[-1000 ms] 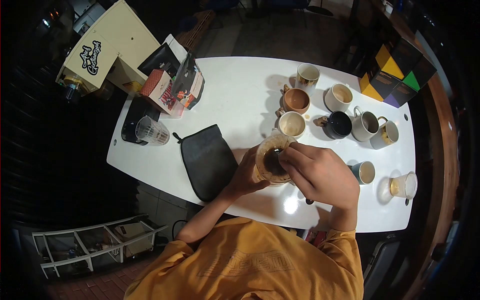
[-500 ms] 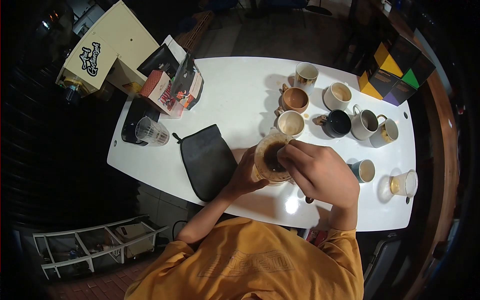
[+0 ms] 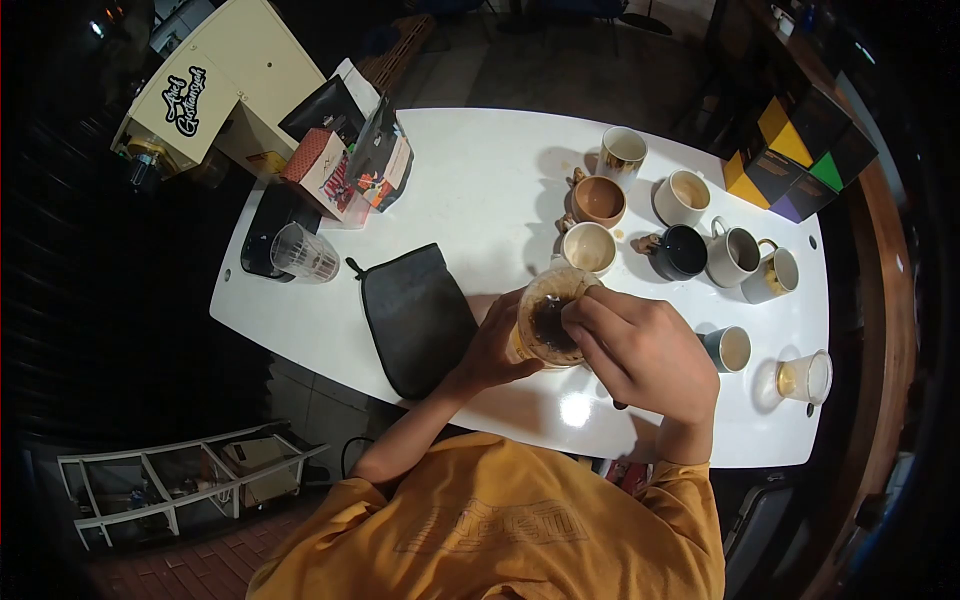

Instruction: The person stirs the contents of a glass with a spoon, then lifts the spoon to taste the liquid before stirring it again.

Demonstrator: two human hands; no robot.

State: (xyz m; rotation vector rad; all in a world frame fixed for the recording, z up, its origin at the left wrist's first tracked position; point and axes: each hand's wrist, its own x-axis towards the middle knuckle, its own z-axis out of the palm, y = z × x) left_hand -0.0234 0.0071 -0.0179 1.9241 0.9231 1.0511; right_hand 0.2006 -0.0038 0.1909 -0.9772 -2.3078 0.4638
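Note:
My left hand (image 3: 490,348) is wrapped round the left side of a clear, wide-mouthed cup (image 3: 533,290) near the front of the table. Dark coffee (image 3: 548,325) lies inside it, and brown residue coats the inner wall. Over the cup's right rim, my right hand (image 3: 648,350) is closed in a pinch, with the fingertips down at the coffee. What those fingers hold is hidden by the hand. A small dark round end shows just under the right hand. Right behind the cup stands a cream mug (image 3: 588,248) with a lumpy handle.
Several mugs stand behind and right, including a brown mug (image 3: 599,202), a black mug (image 3: 680,252) and a teal mug (image 3: 727,349). A plastic cup (image 3: 806,378) is at the right edge. Left are a black pouch (image 3: 418,322), a ribbed clear cup (image 3: 306,253) and coffee bags (image 3: 384,165) on the white table (image 3: 470,180).
The coffee's dark surface looks smaller, with more brown residue showing on the cup's wall. Both hands keep their hold, and the view has shifted slightly.

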